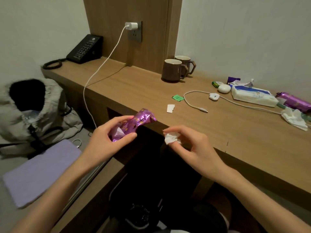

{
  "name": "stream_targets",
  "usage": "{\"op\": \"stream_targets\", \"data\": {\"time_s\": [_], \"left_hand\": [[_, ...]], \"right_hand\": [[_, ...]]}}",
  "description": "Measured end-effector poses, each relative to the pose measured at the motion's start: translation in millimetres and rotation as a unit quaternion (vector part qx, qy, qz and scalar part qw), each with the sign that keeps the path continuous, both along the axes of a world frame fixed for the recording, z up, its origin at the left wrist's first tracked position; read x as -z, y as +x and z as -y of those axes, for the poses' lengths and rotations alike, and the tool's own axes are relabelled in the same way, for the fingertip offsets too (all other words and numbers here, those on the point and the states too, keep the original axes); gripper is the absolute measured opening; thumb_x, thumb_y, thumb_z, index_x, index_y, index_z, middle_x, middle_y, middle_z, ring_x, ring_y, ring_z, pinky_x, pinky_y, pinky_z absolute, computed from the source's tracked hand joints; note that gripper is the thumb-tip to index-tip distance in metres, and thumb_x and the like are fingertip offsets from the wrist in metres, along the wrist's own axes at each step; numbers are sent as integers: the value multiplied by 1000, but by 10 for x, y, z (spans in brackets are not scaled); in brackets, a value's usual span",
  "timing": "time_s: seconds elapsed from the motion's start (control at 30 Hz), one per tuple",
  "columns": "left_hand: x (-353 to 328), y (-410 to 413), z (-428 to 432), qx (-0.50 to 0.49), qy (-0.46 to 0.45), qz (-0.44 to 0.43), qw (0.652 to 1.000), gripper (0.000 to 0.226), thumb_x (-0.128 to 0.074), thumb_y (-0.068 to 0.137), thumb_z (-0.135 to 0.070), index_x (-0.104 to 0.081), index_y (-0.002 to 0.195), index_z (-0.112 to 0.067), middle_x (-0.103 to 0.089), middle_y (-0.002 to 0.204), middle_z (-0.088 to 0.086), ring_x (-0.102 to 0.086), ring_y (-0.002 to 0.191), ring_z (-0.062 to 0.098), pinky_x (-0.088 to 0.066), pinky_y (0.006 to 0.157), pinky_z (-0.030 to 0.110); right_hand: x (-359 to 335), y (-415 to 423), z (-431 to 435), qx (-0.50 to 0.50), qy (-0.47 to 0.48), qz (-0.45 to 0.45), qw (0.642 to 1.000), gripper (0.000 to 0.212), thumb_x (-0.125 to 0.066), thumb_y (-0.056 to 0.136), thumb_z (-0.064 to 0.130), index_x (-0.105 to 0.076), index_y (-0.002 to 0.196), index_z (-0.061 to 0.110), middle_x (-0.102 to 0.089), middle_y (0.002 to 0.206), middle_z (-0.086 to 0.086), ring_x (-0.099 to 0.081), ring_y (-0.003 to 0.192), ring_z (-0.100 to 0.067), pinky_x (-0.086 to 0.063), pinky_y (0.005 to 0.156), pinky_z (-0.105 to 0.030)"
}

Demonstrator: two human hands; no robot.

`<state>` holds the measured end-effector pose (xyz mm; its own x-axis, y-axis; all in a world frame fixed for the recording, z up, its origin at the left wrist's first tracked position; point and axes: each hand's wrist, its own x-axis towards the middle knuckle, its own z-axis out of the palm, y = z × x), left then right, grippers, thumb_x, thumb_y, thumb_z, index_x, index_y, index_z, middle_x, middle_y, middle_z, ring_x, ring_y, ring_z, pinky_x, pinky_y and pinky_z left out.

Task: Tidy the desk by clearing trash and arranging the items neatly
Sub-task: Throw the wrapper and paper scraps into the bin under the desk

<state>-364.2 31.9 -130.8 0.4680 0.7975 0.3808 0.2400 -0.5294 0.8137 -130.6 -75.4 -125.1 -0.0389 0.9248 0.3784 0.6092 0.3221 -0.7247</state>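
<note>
So both hands are up in front of the desk (210, 132) edge, over the dark gap under it. Left hand (107, 137) is closed round a crinkly purple wrapper (134, 124), thumb on the near side, fingers on the far side, w/ the wrapper's far end poking up just over the desk's front edge. Something pale shows inside its open near end, can't tell what. Right hand (195, 145) is pinching a small crumpled white paper wad (172, 138) btwn thumb and fingertips, just off the desk's front edge, not touching the wood.

On the desk itself, taking the two brown mugs (176, 68) as the ref point: they stand touching at the back by the wall. Toward the front edge from them there's a small green scrap (177, 98) and a torn white paper bit (170, 108), near each other but apart. Right of the mugs: loose white cable (191, 102) w/ a small white gadget (214, 96) on it, a green battery (215, 84), a white oval case (224, 89), then a soft tissue pack (254, 96). Further right, another purple wrapper (294, 102) and a crumpled tissue (294, 119) near the edge of view.

Left of the mugs, a white charger (131, 26) sits in the wall socket w/ its cord hanging off the desk front, and a black phone (85, 48) sits at the far left end.
</note>
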Motion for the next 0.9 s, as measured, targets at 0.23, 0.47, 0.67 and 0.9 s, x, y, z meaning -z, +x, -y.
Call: {"op": "stream_targets", "data": {"time_s": [0.23,0.47,0.67,0.9], "left_hand": [[811,-456,-80,52,-138,-97,984,40,-68,79,-26,-58,117,-35,-62,103,-31,-60,92,-9,-46,72,6],[1981,-271,-514,57,-245,-208,945,44,-69,81,-35,-57,121,-21,-63,114,-4,-60,101,7,-47,87,18],[2761,-8,-688,16,-294,-309,904,51,-64,84,-43,-50,127,-20,-60,115,-1,-58,102,14,-46,85,26],[3028,224,-544,10,-385,-282,879,71,-49,91,-49,-20,148,-18,-32,151,6,-26,141,21,-24,108,27]], "right_hand": [[726,-223,-132,-48,-153,-25,987,23,-58,92,20,-63,114,27,-64,109,15,-61,99,-6,-52,83,-31],[1752,-251,-541,22,-289,-34,957,27,-63,86,21,-64,112,28,-67,106,-2,-62,80,-18,-51,77,-37],[2390,-339,-846,87,-376,-42,921,31,-63,85,14,-64,116,16,-62,108,5,-57,94,-5,-40,73,-8],[2769,-365,-1011,91,-453,-62,885,58,-65,86,23,-43,140,17,-49,139,-1,-51,121,-14,-39,95,-17]]}}
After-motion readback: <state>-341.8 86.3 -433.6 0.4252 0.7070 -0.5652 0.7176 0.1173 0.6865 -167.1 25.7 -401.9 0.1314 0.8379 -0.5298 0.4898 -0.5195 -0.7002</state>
